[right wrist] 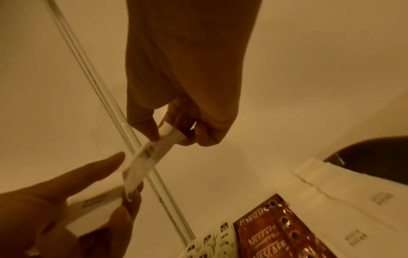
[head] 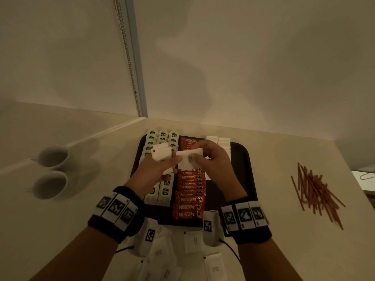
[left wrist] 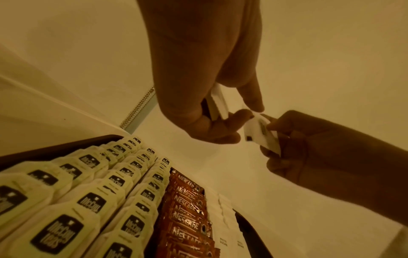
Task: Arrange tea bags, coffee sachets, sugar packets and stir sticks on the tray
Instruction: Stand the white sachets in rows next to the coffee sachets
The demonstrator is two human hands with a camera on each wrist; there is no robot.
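— Where are the hands?

— Both are raised over the middle of the tray (head: 241, 157). The left hand (head: 156, 171) grips a small stack of sugar packets (head: 161, 152), thumb on top. The right hand (head: 215, 161) pinches a single sugar packet (head: 187, 158) by one end; the packet's other end touches the left fingertips (left wrist: 257, 103).

— What is on the tray?

— Tea bags (head: 162, 138) in rows along its left side, coffee sachets (head: 189, 191) in a column down the middle, and white packets (head: 218, 139) at the far right corner.

— And off it?

— Loose sugar sachets (head: 192, 242) lie on the bench (head: 284, 230) at its near edge, stir sticks (head: 316, 191) in a heap to the right, two cups (head: 51, 173) to the left.
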